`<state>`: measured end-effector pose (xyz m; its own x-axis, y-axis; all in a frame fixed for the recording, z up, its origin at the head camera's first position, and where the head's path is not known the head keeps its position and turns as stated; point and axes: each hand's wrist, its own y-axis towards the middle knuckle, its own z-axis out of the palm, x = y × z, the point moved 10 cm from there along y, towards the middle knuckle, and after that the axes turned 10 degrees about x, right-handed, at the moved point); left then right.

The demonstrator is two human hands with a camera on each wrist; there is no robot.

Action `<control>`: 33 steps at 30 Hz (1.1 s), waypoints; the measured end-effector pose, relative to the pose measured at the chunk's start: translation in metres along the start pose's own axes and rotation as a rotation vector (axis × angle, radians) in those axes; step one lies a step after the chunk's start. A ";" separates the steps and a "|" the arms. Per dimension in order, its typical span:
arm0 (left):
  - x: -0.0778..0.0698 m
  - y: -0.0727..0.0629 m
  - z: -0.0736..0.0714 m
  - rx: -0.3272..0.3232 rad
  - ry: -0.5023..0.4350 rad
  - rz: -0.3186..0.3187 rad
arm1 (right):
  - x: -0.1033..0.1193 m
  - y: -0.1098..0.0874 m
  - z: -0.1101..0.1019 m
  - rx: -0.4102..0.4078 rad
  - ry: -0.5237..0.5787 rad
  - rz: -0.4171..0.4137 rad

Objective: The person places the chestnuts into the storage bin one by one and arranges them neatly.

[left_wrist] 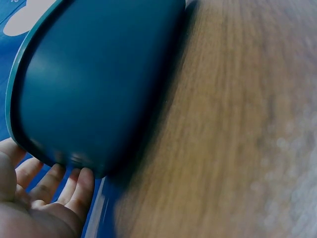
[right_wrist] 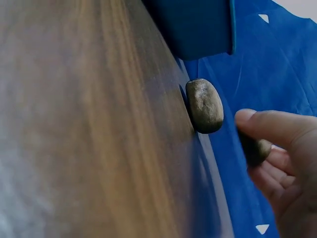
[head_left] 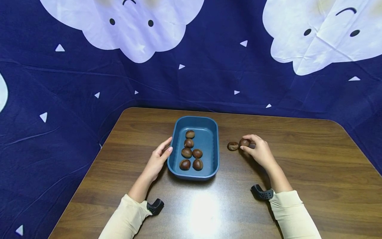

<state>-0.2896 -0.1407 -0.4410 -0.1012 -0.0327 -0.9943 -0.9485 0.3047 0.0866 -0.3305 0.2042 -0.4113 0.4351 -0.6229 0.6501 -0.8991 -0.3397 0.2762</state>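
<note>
A blue rectangular tray (head_left: 211, 171) with rounded corners stands on the table, and several brown chestnuts (head_left: 189, 143) lie inside it. My left hand (head_left: 156, 162) rests against the tray's left side with fingers extended; in the left wrist view the fingertips (left_wrist: 85, 174) touch its outer wall. To the right of the tray, my right hand (head_left: 259, 151) pinches a chestnut (head_left: 244, 142) between thumb and fingers. Just left of that one, another chestnut (head_left: 233, 146) lies on the table. The right wrist view shows this loose chestnut (right_wrist: 205, 106) apart from the thumb.
The brown wooden table (head_left: 313, 159) has rounded far corners. Behind it hangs a dark blue cloth (head_left: 209, 83) with white clouds and small triangles. A black wrist device (head_left: 156, 207) sits at the left cuff and another black device (head_left: 262, 192) at the right cuff.
</note>
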 end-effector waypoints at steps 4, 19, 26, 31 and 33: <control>0.001 0.000 0.000 0.000 0.000 -0.011 | 0.013 0.005 -0.002 -0.009 0.011 -0.038; 0.001 0.001 0.000 0.006 -0.015 0.010 | 0.074 0.037 0.007 0.002 0.021 -0.161; 0.001 0.000 -0.001 0.002 -0.011 0.003 | 0.100 0.054 0.029 0.105 0.067 -0.196; 0.000 0.000 -0.001 0.004 -0.015 0.007 | 0.113 0.065 0.053 0.205 0.073 -0.209; 0.000 0.000 0.000 0.008 -0.021 0.006 | 0.117 0.069 0.063 0.243 0.071 -0.214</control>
<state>-0.2896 -0.1406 -0.4411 -0.1005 -0.0110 -0.9949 -0.9454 0.3126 0.0920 -0.3386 0.0636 -0.3606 0.6009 -0.4716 0.6453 -0.7457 -0.6214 0.2402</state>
